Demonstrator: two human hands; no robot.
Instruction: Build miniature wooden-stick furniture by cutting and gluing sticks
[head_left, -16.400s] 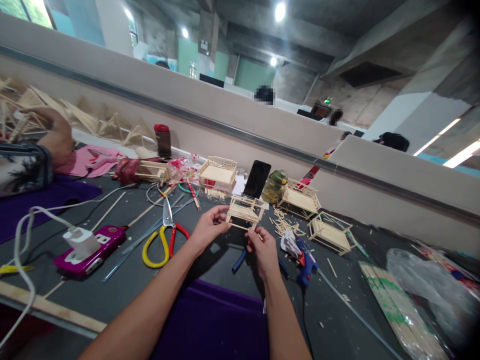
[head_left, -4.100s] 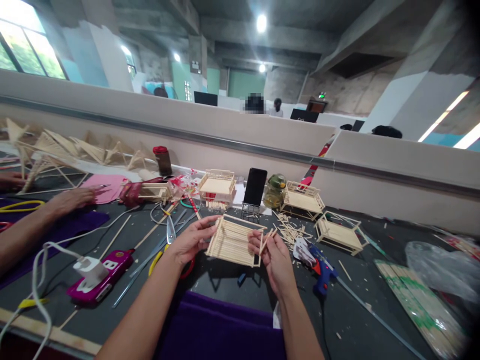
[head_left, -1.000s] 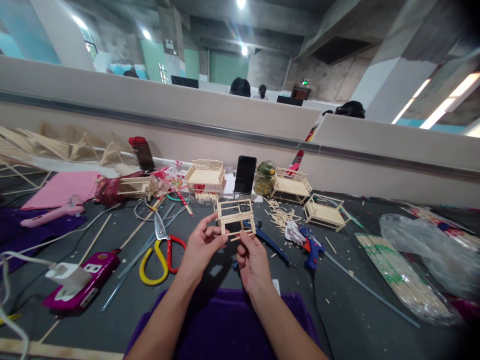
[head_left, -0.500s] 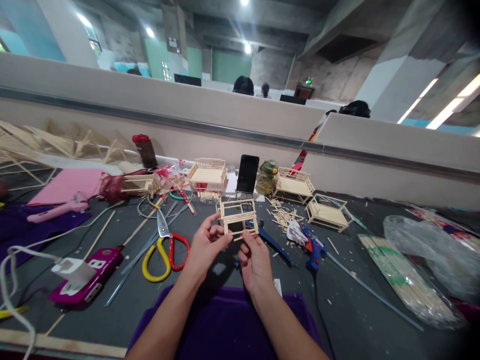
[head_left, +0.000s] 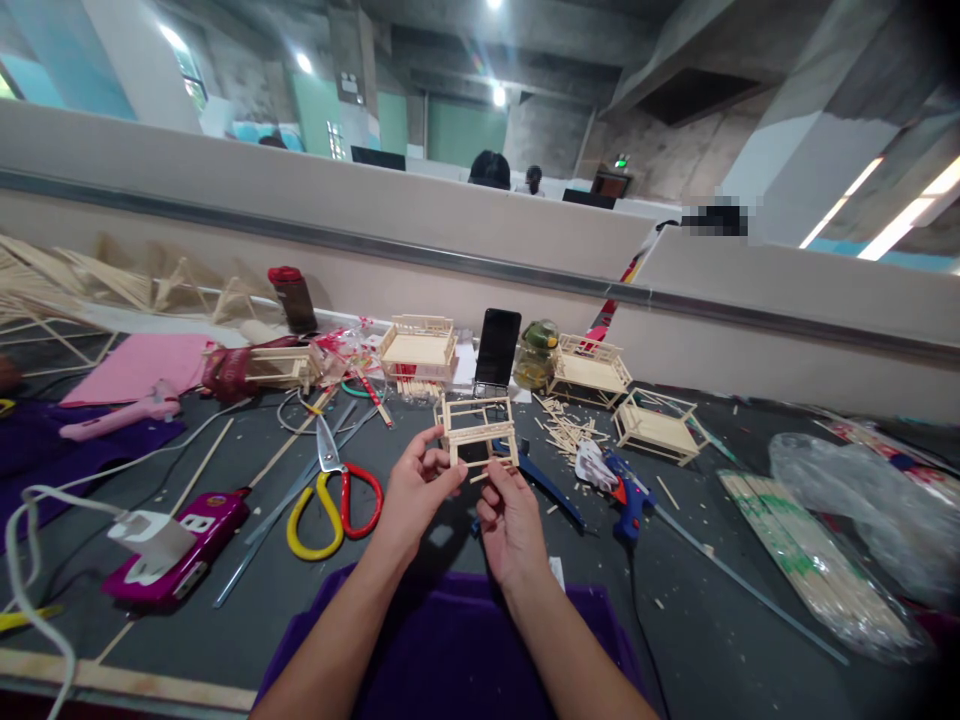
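Observation:
A small bed frame of thin wooden sticks [head_left: 478, 432] is held up over the dark table [head_left: 675, 640] between both hands. My left hand [head_left: 415, 493] pinches its left post with thumb and forefinger. My right hand [head_left: 510, 518] grips its lower right edge, fingers closed. Right behind the frame a black phone [head_left: 498, 347] stands propped upright. Scissors with red and yellow handles [head_left: 334, 490] lie just left of my left hand.
Three finished stick beds [head_left: 418, 347] [head_left: 589, 368] [head_left: 654, 424] stand at the back, beside a pile of loose sticks [head_left: 562, 432]. A blue glue gun [head_left: 624, 490] lies right, a bag of sticks [head_left: 810, 570] farther right. A magenta phone with charger [head_left: 176, 530] lies left.
Four seconds ago the frame lay slats up and my right hand pinched a loose stick. Over the last second the frame is held upright and has barely moved.

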